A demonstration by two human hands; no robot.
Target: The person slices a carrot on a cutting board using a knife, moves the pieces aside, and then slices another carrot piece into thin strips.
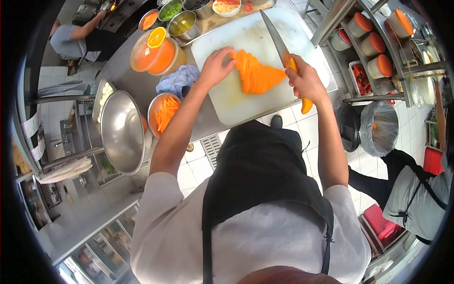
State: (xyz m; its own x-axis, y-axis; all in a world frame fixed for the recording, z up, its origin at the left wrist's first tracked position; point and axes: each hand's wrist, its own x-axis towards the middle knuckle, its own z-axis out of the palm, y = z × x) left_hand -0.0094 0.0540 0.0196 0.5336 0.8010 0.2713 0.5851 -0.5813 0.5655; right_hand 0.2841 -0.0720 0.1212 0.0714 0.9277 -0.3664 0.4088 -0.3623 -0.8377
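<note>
Thin orange slices [255, 75], overlapping in a fanned pile, lie on a white cutting board [227, 102]. My left hand [217, 67] rests at the pile's left edge, its fingertips against the slices. In my right hand [306, 81] is a knife [275, 37] with a yellow-orange handle, held to the right of the pile with the blade pointing up and away over the board. Orange strips fill a metal bowl [166, 113] left of the board.
A large metal bowl [124, 132] overhangs the table's left side, near a blue cloth [178, 80]. Tubs [158, 54] and small bowls line the far left. A shelf rack [352, 47] and bin [378, 128] stand right. Co-workers are at upper left [71, 42] and lower right [416, 203].
</note>
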